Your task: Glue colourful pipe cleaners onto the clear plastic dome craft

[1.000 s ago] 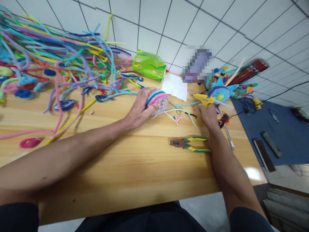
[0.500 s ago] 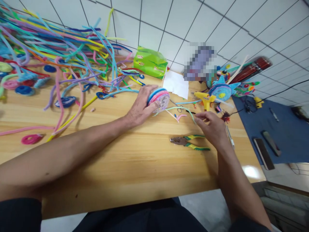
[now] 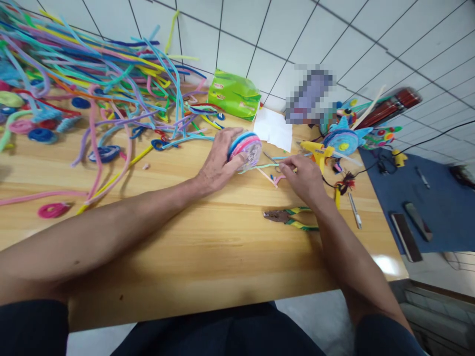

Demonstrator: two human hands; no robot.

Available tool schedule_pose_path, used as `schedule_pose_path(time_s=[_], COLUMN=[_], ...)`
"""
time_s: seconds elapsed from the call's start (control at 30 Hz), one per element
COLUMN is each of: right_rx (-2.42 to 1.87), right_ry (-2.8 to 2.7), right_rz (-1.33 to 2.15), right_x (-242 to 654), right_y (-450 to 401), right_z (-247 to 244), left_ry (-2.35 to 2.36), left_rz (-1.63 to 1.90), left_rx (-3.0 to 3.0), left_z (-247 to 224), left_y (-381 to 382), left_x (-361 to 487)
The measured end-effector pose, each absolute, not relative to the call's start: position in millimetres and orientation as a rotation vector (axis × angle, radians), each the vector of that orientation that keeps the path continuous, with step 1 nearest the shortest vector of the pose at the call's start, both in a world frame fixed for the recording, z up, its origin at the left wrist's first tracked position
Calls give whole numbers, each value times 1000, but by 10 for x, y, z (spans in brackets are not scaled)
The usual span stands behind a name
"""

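Observation:
My left hand point(image 3: 223, 157) is closed round a thick disc point(image 3: 248, 150) wound from blue, pink and lilac pipe cleaners, its flat face turned to the right. From the disc a pale green pipe cleaner point(image 3: 266, 166) runs rightward to my right hand point(image 3: 301, 177), whose fingertips pinch it. Just below lie short pink and cream pipe cleaner pieces point(image 3: 281, 179). Pliers point(image 3: 284, 216) with green and yellow handles rest nearer me, their handle ends partly behind my right wrist. Scissors point(image 3: 270, 158) lie partly hidden behind my right hand.
A tangled heap of coloured pipe cleaners point(image 3: 111, 74) covers the back left. Behind the hands are a green packet point(image 3: 234, 95) and white paper point(image 3: 273, 129). A yellow glue gun point(image 3: 315, 150), a blue spiky pipe cleaner piece point(image 3: 341, 141) and a pen point(image 3: 355, 211) lie to the right.
My right hand has moved left toward the disc, still pinching the pale green pipe cleaner. My left hand keeps its hold on the disc. The view has shifted slightly.

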State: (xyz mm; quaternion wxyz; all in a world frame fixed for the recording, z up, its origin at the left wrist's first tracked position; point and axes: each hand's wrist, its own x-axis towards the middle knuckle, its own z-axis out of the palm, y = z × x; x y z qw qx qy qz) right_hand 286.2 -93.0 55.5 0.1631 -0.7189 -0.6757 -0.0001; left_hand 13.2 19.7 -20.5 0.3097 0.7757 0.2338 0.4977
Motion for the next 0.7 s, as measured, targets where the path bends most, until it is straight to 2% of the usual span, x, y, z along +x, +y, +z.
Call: schedule_pose_path(time_s=[0.27, 0.4, 0.53, 0.7], right_rx=[-2423, -2396, -2189, -1422], right_ry=[-2026, -2186, -1993, -1672], right_rz=[41, -99, -311, -535], right_x=[2611, 2609, 2877, 3068], right_y=[-411, -338, -324, -371], right_z=[613, 499, 372, 409], left_ry=[632, 635, 641, 643], left_rz=[1312, 1300, 1264, 1250], left_rx=[2065, 2085, 2114, 2120], left_z=[-204, -185, -162, -146], left_y=[202, 197, 195, 190], left_x=[141, 135, 119, 115])
